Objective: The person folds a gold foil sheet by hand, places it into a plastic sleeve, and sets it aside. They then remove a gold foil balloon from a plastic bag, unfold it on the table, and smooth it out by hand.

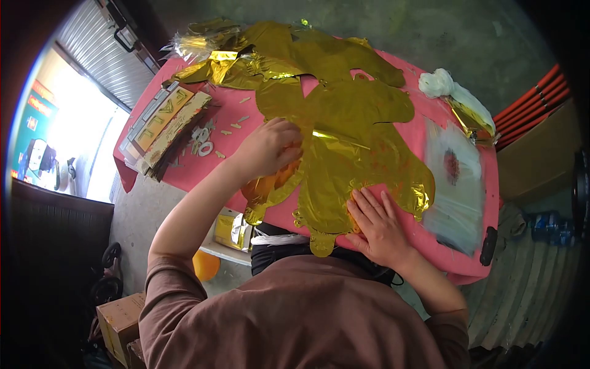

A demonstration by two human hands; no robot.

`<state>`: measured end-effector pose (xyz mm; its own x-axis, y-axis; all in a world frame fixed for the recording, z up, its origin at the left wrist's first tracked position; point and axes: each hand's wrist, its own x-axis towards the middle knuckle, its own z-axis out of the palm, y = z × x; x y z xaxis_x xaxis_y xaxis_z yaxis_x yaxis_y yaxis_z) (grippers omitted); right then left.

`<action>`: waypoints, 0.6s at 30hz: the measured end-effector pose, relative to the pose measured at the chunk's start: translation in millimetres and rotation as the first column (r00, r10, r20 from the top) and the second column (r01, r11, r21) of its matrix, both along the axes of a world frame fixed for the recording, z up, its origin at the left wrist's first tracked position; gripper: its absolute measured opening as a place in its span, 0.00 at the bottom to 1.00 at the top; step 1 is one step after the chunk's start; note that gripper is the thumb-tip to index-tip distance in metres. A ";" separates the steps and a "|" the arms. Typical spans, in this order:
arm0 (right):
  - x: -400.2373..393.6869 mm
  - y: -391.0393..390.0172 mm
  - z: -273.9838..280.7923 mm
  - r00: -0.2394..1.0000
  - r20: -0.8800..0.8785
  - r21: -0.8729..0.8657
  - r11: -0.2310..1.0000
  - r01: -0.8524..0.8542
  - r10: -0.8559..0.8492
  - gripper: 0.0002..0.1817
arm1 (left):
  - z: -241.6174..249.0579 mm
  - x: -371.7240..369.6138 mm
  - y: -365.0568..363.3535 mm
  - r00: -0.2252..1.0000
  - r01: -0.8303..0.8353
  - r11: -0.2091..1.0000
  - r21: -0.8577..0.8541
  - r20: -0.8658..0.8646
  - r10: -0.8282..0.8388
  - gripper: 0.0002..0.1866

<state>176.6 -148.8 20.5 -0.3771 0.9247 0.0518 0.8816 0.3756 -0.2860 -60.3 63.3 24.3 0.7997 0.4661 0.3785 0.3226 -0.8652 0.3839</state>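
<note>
A flat, uninflated gold foil balloon (344, 117) lies spread across the pink-covered table (230, 147). My left hand (273, 147) is over its left side, fingers curled closed on the foil; the fingertips are partly hidden. Below that hand, part of the foil is folded and creased (270, 187). My right hand (378, 227) rests palm down near the table's front edge, fingers stretched out over the balloon's lower edge and the pink cover. A small rounded foil tab (322, 245) hangs over the front edge between my hands.
Printed cardboard packs (163, 126) stand at the left beside white rings (204, 147) and small scattered pieces. More gold foil (270, 46) lies at the back. Clear plastic bags (455, 184) and a bundle of white string (437, 83) are at the right. A cardboard box (120, 317) sits on the floor.
</note>
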 end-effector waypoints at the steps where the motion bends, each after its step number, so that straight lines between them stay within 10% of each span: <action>1: 0.1 0.0 -0.1 1.000 0.003 0.003 1.000 -0.002 0.002 0.34 | -6.4 7.1 7.9 1.000 -0.026 1.000 0.014 -0.010 0.027 0.13; 18: 2.0 -0.2 -2.7 1.000 0.008 0.016 1.000 -0.002 0.002 0.33 | -33.7 59.5 68.4 0.987 -0.037 0.998 0.047 -0.152 0.044 0.16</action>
